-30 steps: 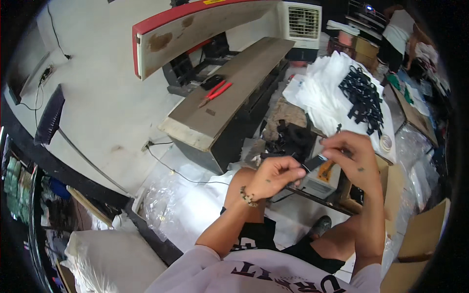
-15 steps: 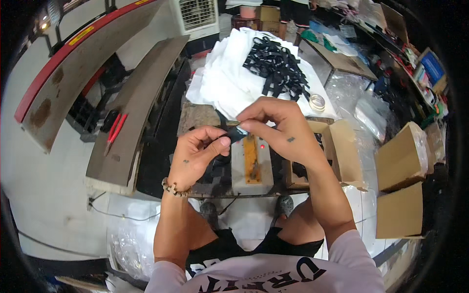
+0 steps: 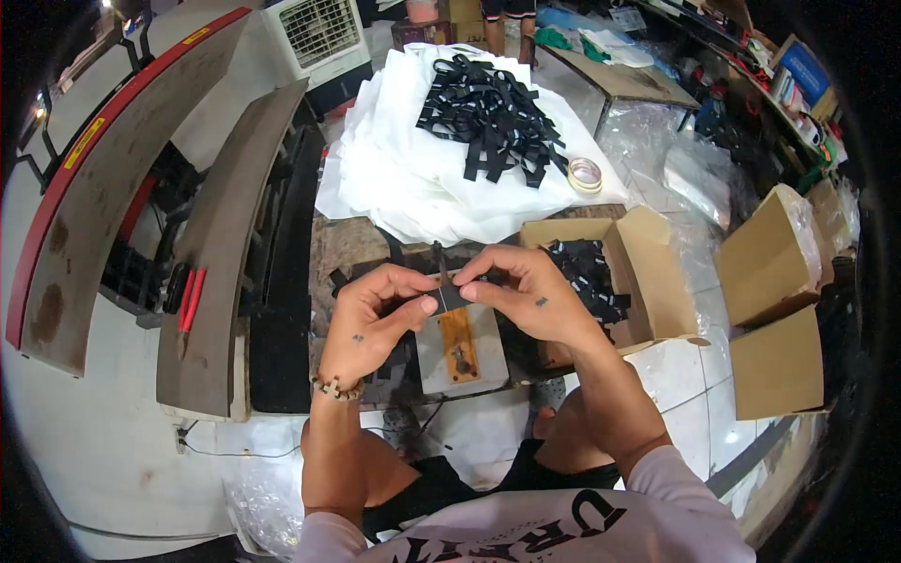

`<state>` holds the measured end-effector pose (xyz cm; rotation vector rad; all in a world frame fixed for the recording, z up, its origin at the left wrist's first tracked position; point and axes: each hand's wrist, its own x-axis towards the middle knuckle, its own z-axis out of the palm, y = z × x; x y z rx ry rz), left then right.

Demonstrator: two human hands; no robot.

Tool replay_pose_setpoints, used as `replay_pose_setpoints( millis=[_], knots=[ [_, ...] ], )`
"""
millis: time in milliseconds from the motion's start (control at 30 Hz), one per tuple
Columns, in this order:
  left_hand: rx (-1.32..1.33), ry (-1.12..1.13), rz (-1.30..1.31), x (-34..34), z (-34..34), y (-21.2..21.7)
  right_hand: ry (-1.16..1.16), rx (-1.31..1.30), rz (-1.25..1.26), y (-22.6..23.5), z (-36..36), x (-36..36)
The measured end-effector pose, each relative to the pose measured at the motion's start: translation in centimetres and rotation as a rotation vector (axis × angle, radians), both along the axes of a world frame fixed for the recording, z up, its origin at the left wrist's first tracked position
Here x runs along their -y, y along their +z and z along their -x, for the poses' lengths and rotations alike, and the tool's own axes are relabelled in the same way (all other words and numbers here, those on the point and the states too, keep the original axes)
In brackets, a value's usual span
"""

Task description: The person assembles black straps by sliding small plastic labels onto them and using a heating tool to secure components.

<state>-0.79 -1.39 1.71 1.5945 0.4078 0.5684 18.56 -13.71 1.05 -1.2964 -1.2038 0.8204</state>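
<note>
A short black fabric strip [image 3: 449,299] is stretched between my two hands. My left hand [image 3: 364,327] pinches its left end between thumb and fingers. At the right end, my right hand [image 3: 530,298] pinches it the same way. Just beneath the strip lies a pale flat block [image 3: 493,352] with an orange-yellow plate [image 3: 460,343] fixed on it. A thin dark upright piece [image 3: 445,266] rises right behind the strip; whether the two touch, I cannot tell.
Right of the block stands an open cardboard box [image 3: 652,272] holding black strips. Behind, white sheets [image 3: 375,178] carry a pile of black looped straps [image 3: 493,117] and a tape roll [image 3: 584,175]. Red-handled pliers [image 3: 192,300] lie on a board at left. Another person's legs [image 3: 507,33] show far back.
Both hands have come down nearer the block, and the strip is now held flatter, more level between them. My view has shifted, bringing the box's black contents into fuller sight.
</note>
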Motion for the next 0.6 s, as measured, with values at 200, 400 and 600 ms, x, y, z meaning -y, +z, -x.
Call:
replay_pose_setpoints(
  millis=[200,400,600],
  knots=[
    [0.009,0.015,-0.032,-0.2,-0.8,-0.9,0.010,-0.100,0.005,-0.1,0.5,0.2],
    [-0.006,0.033,-0.042,-0.3,-0.8,-1.2,-0.024,-0.098,0.015,-0.6,0.5,0.2],
    [-0.030,0.061,-0.071,-0.3,-0.7,-1.5,-0.036,-0.088,-0.003,-1.2,0.6,0.0]
  ],
)
